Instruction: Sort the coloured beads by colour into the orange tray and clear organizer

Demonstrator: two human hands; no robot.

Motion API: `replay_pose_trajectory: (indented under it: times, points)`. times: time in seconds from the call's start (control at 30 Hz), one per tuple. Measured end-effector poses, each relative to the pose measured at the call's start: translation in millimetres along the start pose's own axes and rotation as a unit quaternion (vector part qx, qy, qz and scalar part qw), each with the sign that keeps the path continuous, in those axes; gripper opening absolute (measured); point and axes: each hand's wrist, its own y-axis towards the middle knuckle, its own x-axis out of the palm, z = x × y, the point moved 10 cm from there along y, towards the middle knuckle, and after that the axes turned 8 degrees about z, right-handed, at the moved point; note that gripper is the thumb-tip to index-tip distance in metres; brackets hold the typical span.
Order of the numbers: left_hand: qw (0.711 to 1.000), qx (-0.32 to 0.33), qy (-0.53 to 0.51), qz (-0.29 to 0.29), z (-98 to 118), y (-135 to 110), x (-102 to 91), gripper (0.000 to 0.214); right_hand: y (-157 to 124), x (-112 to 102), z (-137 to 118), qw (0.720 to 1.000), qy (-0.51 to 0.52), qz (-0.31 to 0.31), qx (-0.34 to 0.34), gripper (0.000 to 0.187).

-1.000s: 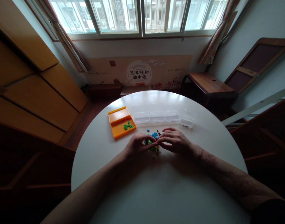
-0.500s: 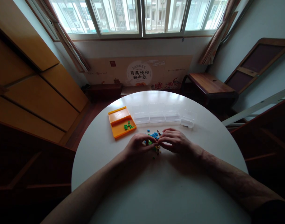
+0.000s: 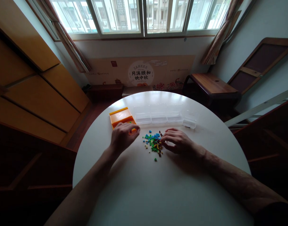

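A pile of small building bricks (image 3: 154, 140) in green, blue, yellow, white and brown lies mid-table. My left hand (image 3: 123, 134) hangs over the near right part of the orange tray (image 3: 120, 116). Its thumb and fingertips come together in a pinch, and whatever is between them is too small to make out. The green bricks in the tray are mostly hidden behind this hand. At the right edge of the pile rests my right hand (image 3: 175, 140), fingers curled and tips drawn together at the bricks. Anything held there cannot be made out.
Behind the pile stands a clear plastic compartment box (image 3: 159, 117), with a small clear compartment (image 3: 189, 123) at its right end. All this is on a round white table (image 3: 144, 188). Beyond its far right edge is a wooden side table (image 3: 214, 84).
My left hand has moved from the pile up and left to the orange tray, uncovering the pile's left side. My right hand has stayed at the pile's right edge.
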Motion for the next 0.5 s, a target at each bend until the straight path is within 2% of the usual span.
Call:
replay_pose_trajectory:
  times: [0.13,0.23,0.37,0.5]
  points:
    - [0.993,-0.050,0.103,0.022,-39.8,1.0,-16.6,0.012,-0.6,0.4,0.9,1.000,0.000,0.000,0.006,0.011]
    - [0.989,-0.070,0.131,0.020,-54.0,-0.1,-20.5,0.012,-1.1,0.7,1.4,1.000,0.000,-0.001,0.006,0.011]
    - [0.990,-0.057,0.125,0.017,-49.1,1.5,-20.3,0.012,-0.5,-0.1,1.2,1.000,0.001,0.003,0.004,0.012]
    - [0.998,0.021,0.036,-0.043,-21.2,1.4,-4.0,0.013,0.4,-0.5,0.3,1.000,0.002,0.002,0.003,0.011]
